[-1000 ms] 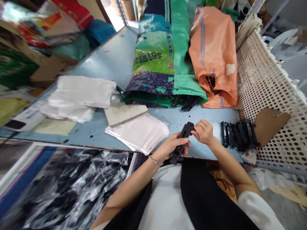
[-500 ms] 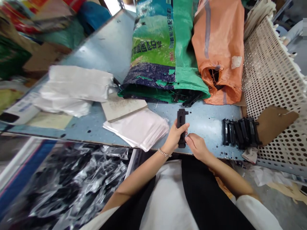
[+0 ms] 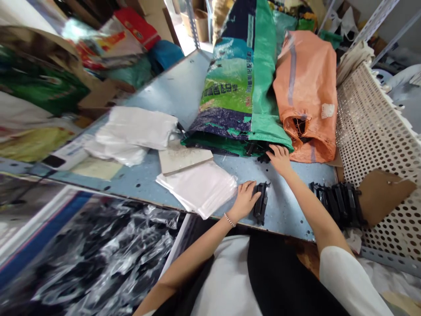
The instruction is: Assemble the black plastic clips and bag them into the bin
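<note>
A black plastic part [image 3: 262, 204] lies lengthwise on the blue tabletop close to its front edge. My left hand [image 3: 245, 201], wearing a beaded bracelet, rests against the left side of this part with its fingers apart. At the mouth of the green printed sack [image 3: 226, 131], my right hand [image 3: 280, 160] reaches in with fingers spread. Its fingertips are beside black parts [image 3: 264, 157] at the opening; whether they touch is unclear. Several similar black parts [image 3: 338, 202] stand in a row on the right of the table.
White bags [image 3: 200, 188] lie stacked left of my hands, partly under a pale board [image 3: 184, 159]. More white bags [image 3: 134, 127] lie farther left. An orange sack [image 3: 305, 87] stands behind, beside a perforated panel [image 3: 378, 131]. Plastic-wrapped dark items [image 3: 108, 259] fill a bin below.
The black part has gone from between both hands to the tabletop. My right hand has moved away from it, forward to the green sack's mouth. The view has shifted.
</note>
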Demonstrator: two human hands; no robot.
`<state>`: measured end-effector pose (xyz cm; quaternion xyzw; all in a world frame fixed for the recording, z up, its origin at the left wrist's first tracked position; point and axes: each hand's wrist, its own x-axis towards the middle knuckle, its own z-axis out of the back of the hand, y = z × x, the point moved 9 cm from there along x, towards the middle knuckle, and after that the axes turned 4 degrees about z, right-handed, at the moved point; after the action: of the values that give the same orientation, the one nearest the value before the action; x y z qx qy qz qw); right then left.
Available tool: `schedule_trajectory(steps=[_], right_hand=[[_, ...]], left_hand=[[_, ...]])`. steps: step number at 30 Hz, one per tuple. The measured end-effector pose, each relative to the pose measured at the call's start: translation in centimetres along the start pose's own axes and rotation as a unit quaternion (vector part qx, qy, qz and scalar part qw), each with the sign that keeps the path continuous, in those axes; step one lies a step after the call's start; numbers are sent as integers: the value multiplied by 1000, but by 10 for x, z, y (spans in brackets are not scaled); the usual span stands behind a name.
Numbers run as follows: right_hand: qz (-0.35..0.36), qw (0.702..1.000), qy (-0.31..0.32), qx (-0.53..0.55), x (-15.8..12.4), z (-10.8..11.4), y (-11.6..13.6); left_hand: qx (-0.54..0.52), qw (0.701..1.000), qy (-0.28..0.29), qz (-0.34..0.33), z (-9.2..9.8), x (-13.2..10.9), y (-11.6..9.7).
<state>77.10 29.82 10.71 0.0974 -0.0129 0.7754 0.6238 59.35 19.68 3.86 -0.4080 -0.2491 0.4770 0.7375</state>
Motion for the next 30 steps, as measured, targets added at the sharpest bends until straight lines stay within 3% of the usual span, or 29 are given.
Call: schedule_trajectory(steps=[3, 5, 6, 7, 8, 10, 12, 13, 14, 16, 19, 22, 25, 30], right_hand=[[-1, 994, -84, 71, -13, 33, -4], [16, 975, -142, 171, -26, 59, 0], [27, 961, -141, 238, -32, 66, 5], [38, 943, -109, 311, -36, 67, 12], [57, 920, -62, 384, -40, 65, 23], [73, 872, 8, 483, -48, 59, 44], [80, 871, 36, 484, -54, 54, 60], [76, 888, 10, 454, -54, 56, 61], [65, 909, -36, 409, -55, 59, 58], [49, 944, -123, 301, -57, 67, 49], [95, 973, -149, 151, -57, 63, 49], [181, 964, -193, 38, -62, 65, 63], [240, 937, -254, 19, -70, 79, 83], [186, 953, -239, 27, -57, 88, 84]], left_hand=[[-64, 997, -45, -29, 44, 10, -5], [-123, 988, -85, -30, 79, 21, -12], [-160, 983, -83, -29, 91, 28, -17], [-203, 978, -49, -29, 96, 36, -24], [-249, 968, 19, -28, 92, 43, -31], [-341, 915, 215, -18, 64, 45, -49], [-417, 828, 374, 7, 30, 33, -61], [-451, 794, 407, 26, 17, 29, -62], [-482, 774, 407, 50, 7, 28, -59], [-521, 770, 355, 95, -5, 32, -45], [-524, 788, 289, 142, -3, 31, -28], [-528, 781, 296, 152, 14, 19, -36], [-533, 792, 259, 146, 41, 9, -51], [-535, 792, 244, 163, 59, 0, -62]])
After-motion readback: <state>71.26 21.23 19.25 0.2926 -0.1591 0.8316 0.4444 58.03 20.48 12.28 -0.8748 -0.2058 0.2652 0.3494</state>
